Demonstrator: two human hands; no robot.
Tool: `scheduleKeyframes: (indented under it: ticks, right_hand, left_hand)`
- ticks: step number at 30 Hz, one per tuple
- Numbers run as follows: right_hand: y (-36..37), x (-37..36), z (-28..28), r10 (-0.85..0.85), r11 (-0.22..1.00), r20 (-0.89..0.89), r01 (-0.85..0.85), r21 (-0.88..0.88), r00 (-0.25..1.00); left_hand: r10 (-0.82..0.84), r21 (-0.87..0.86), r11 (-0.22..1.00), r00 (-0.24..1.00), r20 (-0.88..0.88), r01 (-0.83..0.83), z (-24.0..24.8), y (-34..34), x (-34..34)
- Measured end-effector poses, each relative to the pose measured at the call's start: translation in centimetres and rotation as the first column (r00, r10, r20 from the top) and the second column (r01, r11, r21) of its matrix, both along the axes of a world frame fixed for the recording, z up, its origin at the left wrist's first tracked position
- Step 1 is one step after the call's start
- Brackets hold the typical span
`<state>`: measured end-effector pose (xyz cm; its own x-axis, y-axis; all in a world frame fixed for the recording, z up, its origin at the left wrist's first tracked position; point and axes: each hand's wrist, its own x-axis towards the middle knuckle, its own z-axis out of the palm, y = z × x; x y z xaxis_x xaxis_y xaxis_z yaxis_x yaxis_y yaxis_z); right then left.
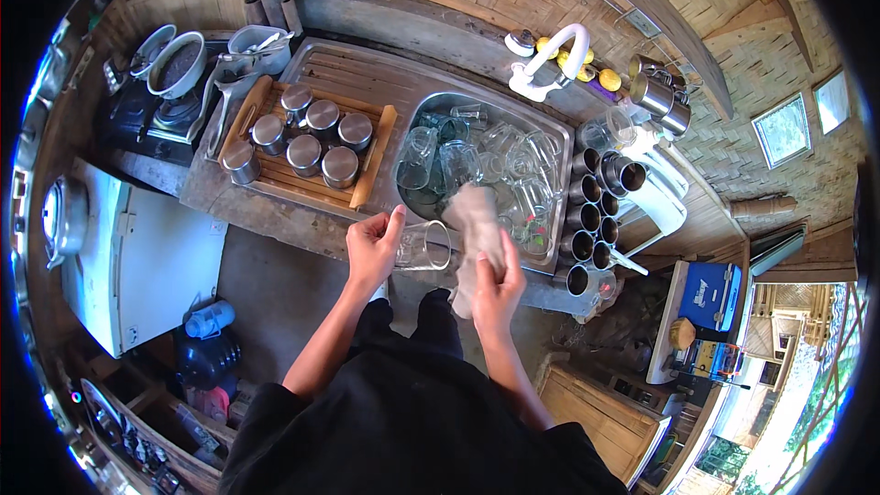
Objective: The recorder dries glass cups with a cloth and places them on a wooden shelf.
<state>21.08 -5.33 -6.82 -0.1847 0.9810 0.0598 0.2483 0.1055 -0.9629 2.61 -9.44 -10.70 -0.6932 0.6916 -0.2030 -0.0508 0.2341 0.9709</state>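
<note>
My left hand (371, 243) is closed around the base end of a clear drinking glass (424, 246), tilted so its mouth points right. In my right hand (498, 284) is a beige cloth (475, 229), bunched in the fingers and blurred at its upper end. The cloth hangs beside the glass's mouth, in front of the sink (561, 133). Several clear glasses (461, 163) lie jumbled in the sink basin. To the left, upturned metal cups (303, 155) stand on a slatted wooden tray (374, 170).
A white curved faucet (576, 48) rises behind the sink. Stacked metal cups (584, 217) crowd its right side. At the left are a stove (174, 115) with pots and a white cabinet (156, 257). A wooden cabinet (600, 412) stands low at the right.
</note>
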Motion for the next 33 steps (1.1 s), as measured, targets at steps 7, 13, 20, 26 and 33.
scheduleKeyframes:
  ticks: [7, 13, 20, 26, 33]
  right_hand:
    - [-1.5, -0.4, 1.3, 0.172, 0.984, 0.117, -0.176, 0.027, 0.978]
    - [-3.4, -0.6, 1.1, 0.480, 0.874, 0.200, -0.486, -0.022, 0.854]
    - [-2.9, -0.3, 2.3, 0.582, 0.813, 0.173, -0.563, -0.148, 0.795]
    - [-3.5, -0.3, 2.0, 0.468, 0.838, -0.040, -0.458, -0.298, 0.883]
    - [-1.0, 1.7, 1.8, -0.113, 0.992, -0.433, 0.127, 0.004, 0.894]
  left_hand:
    - [0.012, -0.033, 0.999, 1.000, 0.009, -0.012, 0.1, -0.3, -0.6]
    - [-0.030, -0.023, 0.999, 0.999, -0.027, 0.029, 0.0, -0.9, -1.1]
    - [-0.107, 0.038, 0.993, 0.993, -0.059, 0.109, -0.8, -1.8, -1.8]
    - [-0.105, 0.111, 0.988, 0.994, -0.023, 0.107, 0.2, -1.7, -2.3]
    - [-0.022, 0.019, 1.000, 0.999, -0.039, 0.022, 1.4, -0.4, -3.3]
